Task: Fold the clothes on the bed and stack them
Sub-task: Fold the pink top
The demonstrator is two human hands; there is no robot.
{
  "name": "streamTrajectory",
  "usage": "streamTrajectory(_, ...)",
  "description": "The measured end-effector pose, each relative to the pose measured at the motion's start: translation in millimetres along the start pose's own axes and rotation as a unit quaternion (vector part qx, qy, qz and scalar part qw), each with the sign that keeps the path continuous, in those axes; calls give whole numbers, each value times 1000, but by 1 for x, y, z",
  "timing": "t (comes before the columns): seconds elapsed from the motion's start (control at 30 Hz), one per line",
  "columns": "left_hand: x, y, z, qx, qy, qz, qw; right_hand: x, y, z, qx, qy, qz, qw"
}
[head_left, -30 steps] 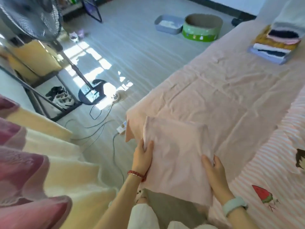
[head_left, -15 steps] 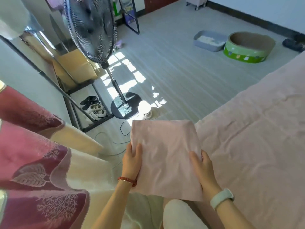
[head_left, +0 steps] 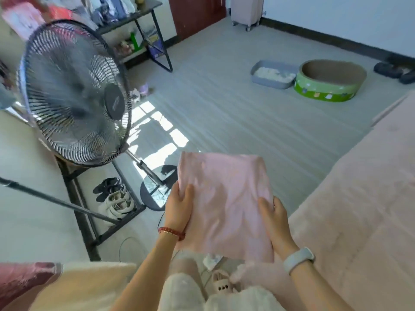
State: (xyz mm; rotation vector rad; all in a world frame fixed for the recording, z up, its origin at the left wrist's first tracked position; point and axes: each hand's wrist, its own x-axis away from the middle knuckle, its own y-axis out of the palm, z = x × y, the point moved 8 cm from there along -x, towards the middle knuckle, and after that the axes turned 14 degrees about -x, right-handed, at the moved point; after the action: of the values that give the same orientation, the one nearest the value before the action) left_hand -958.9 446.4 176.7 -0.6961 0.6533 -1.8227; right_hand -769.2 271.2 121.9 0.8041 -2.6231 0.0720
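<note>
**Operator A:** Two hands are in the head view. Report the grip on each.

**Operator B:** The left hand (head_left: 179,208) pinches the left edge of the folded pink garment (head_left: 225,205), thumb on top, remaining fingers out of sight beneath the cloth. A red bead bracelet (head_left: 171,232) sits on that wrist. The right hand (head_left: 275,221) pinches the right edge the same way, thumb lying along the top face. A pale wristband (head_left: 298,259) is on that wrist.

**Operator A:** Location of the garment?

**Operator B:** It is held in the air between the hands, roughly flat, folded into a rectangle. It hangs over the floor (head_left: 224,104), just beside the left edge of the bed (head_left: 359,209) and not touching it. The bed carries a pink cover, wrinkled.

**Operator A:** Surroundings, same view?

**Operator B:** A standing fan (head_left: 74,95) occupies the left side; its round base (head_left: 155,191) sits on the floor just left of the garment, partly hidden by it. Shoes (head_left: 114,196) rest on a low black rack (head_left: 89,212) beneath the fan head. Farther back on the floor, a grey litter tray (head_left: 272,74) stands just beside a green oval cat scratcher (head_left: 330,80). Dark slippers (head_left: 395,69) lie near the far wall. A power strip (head_left: 221,286) lies on the floor near the person's knees.
</note>
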Motion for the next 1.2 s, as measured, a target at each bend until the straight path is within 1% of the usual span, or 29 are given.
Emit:
streamTrajectory(0.07,-28,10,24,-12,20,-16,1000,-22,-4,-11,-13,2,24,1000)
streamTrajectory(0.27,-112,78,121,-24,91,-121,988,-87,-39,-39,-84,10,137,987)
streamTrajectory(0.37,-156,131,176,-23,139,-164,976,-134,-69,-51,-113,4,201,973)
streamTrajectory(0.47,-210,194,235,-14,181,-190,965,-205,-98,-77,-127,-12,242,962)
streamTrajectory(0.6,-282,284,334,-13,236,-225,945,-300,-139,-120,-149,-35,290,945)
streamTrajectory(0.67,-305,322,386,-22,261,-248,933,-333,-164,-144,-159,-36,322,933)
streamTrajectory(0.77,-318,373,454,-34,301,-298,906,-360,-204,-178,-171,-39,376,910)
streamTrajectory(0.87,-305,418,510,-44,344,-349,870,-361,-243,-198,-185,-44,438,879)
streamTrajectory(1.03,-269,497,578,-61,401,-438,802,-360,-307,-202,-207,-26,539,816)
streamTrajectory(1.2,-228,589,643,-86,434,-500,745,-379,-379,-196,-243,-29,597,764)
